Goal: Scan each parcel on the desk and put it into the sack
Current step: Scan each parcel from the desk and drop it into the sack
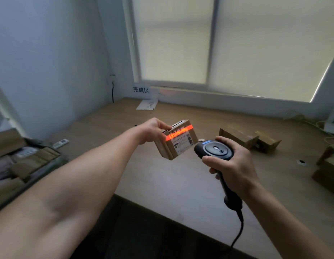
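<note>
My left hand grips a small cardboard parcel above the middle of the wooden desk, its white label turned toward me. An orange scan line glows across the top of that label. My right hand holds a black corded barcode scanner just right of the parcel, its head aimed at the label. Two more cardboard parcels lie on the desk behind the scanner. The sack sits low at the left, with several parcels inside.
More cardboard boxes stand at the desk's right edge. A white paper lies at the back under a wall sign. A small white remote lies near the left edge. The scanner cable trails off the front edge.
</note>
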A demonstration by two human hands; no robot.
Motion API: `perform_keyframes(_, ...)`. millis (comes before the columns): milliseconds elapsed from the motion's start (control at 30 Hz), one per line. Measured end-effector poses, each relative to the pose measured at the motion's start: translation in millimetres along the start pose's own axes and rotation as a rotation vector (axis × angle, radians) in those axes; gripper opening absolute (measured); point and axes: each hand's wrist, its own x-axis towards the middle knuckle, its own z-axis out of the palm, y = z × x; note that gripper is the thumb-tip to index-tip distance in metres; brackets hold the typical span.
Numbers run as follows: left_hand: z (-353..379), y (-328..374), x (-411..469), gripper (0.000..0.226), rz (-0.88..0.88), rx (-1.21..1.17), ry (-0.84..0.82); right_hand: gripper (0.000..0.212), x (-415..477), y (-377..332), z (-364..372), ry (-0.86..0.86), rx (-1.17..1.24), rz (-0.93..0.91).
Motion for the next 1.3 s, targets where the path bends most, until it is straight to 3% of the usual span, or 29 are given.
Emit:
perform_keyframes(233, -37, -37, -33, 0.054, -0.046, -0.015, 0.044, 0.093, -7, -12, 44, -0.074, 0.005, -0.053)
perform_keyframes(533, -113, -118, -67, 0.049, -0.072, -0.054, 0.084, 0.075, -7, -33, 143, -0.171, -0.048, -0.080)
perform_keyframes(800, -210, -208, -107, 0.049, -0.098, -0.133, 0.140, 0.101, -10, -59, 267, -0.233, 0.027, -0.113)
perform_keyframes(1000, -263, -302, -152, 0.053, -0.188, -0.239, 0.290, 0.077, -12, -64, 357, -0.304, 0.109, -0.047)
perform_keyframes(1200, -304, -377, -215, 0.053, -0.318, -0.271, 0.543, 0.077, -20, -69, 435, -0.403, 0.119, -0.025)
perform_keyframes(1300, -320, -409, -238, 0.053, -0.380, -0.167, 0.665, 0.081, -21, -68, 463, -0.459, 0.118, -0.024)
